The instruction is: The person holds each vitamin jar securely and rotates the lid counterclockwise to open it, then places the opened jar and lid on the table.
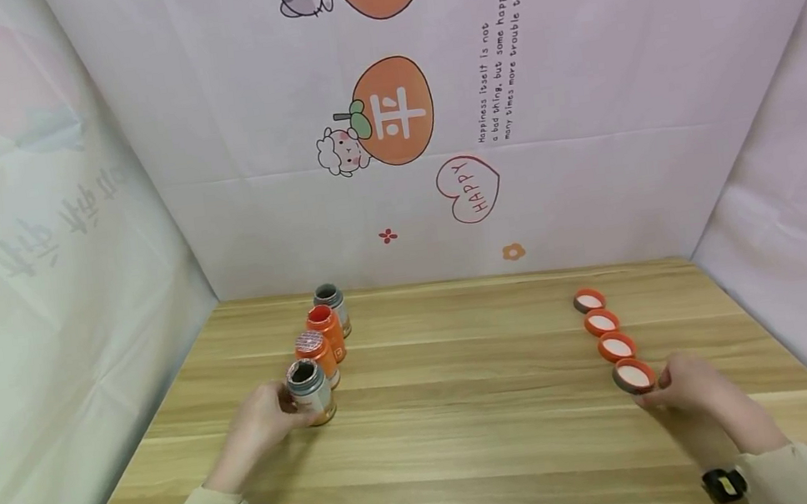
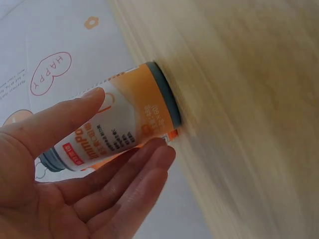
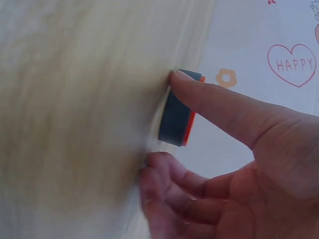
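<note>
On the left of the table, my left hand (image 1: 264, 420) holds the nearest open jar (image 1: 311, 391), thumb on one side and fingers on the other. This jar has a grey neck and a white and orange label (image 2: 112, 122); it stands upright. Behind it come an orange jar (image 1: 318, 355) with a patterned silvery top, an open orange jar (image 1: 328, 328) and a grey-necked jar (image 1: 333, 304). Over on the right, my right hand (image 1: 692, 385) pinches the nearest lid (image 1: 634, 376), grey outside with an orange rim (image 3: 189, 127). It lies inside up; some fingertips are hidden.
Several upturned lids run in a slanting row beyond the held one, among them an orange lid (image 1: 616, 346) and a grey-sided lid (image 1: 589, 300) at the far end. The wooden table (image 1: 468, 412) is enclosed by printed white cloth (image 1: 246, 137) at the back and both sides.
</note>
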### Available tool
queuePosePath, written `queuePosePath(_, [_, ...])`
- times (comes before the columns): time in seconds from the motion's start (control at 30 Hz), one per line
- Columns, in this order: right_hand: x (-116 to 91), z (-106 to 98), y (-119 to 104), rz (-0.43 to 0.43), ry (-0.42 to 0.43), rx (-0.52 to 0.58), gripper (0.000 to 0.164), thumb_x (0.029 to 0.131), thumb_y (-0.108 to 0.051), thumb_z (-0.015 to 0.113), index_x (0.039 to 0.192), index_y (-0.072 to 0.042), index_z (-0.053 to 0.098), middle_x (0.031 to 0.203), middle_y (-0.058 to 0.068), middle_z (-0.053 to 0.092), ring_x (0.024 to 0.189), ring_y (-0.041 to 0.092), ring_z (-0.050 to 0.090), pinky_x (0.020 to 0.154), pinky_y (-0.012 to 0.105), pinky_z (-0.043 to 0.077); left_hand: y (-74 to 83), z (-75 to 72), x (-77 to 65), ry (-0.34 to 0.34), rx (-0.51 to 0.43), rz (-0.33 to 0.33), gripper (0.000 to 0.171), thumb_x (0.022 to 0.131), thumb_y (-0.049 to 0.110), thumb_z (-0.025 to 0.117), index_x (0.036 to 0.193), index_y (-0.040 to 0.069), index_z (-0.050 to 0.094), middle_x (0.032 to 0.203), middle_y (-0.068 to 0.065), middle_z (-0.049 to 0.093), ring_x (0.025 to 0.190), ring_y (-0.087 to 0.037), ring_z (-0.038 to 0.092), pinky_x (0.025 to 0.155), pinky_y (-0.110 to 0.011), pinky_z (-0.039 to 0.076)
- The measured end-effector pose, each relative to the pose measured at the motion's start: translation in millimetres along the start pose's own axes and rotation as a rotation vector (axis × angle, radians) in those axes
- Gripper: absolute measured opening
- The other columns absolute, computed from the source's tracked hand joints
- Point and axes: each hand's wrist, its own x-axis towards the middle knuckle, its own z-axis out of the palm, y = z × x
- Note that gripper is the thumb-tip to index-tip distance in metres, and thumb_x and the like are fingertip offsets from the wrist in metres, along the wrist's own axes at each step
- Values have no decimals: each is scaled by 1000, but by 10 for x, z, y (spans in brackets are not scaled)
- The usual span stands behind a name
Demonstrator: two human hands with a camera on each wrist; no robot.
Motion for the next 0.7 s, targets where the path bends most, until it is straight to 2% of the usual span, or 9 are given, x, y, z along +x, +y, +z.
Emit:
queuePosePath(0.1, [-45,-1,0,-11,-40,-26,52,76,-40,74,46,-20,36,44,-12,27,44,5,25,44,20,20,6,-29,-42,-11,33,-7,33,69,22,81,91,1,69,85,-7,69,76,-17,62,68,-36,50])
queuePosePath(0.33, [-99,-8,-37,-28,-114,-59,53,82,-44,67,46,-20,37,43,-11,31,43,6,29,44,22,25,42,-27,-115,-22,88,15,12,69,21,79,75,12,72,76,1,70,69,-11,60,64,-32,48])
queuePosePath(0.5, [-121,-17,-135,-61,-149,-62,52,84,-45,65,48,-19,38,44,-10,32,44,6,30,45,23,25,99,3,-156,-16,120,41,9,71,22,79,71,17,72,75,2,71,68,-10,60,63,-32,48])
queuePosePath(0.7, [-141,6,-293,-93,-154,-75,48,85,-45,64,52,-16,44,48,-7,38,47,8,35,47,24,28,196,78,-202,-54,72,58,7,75,20,77,73,16,71,73,5,68,67,-8,58,63,-30,47])
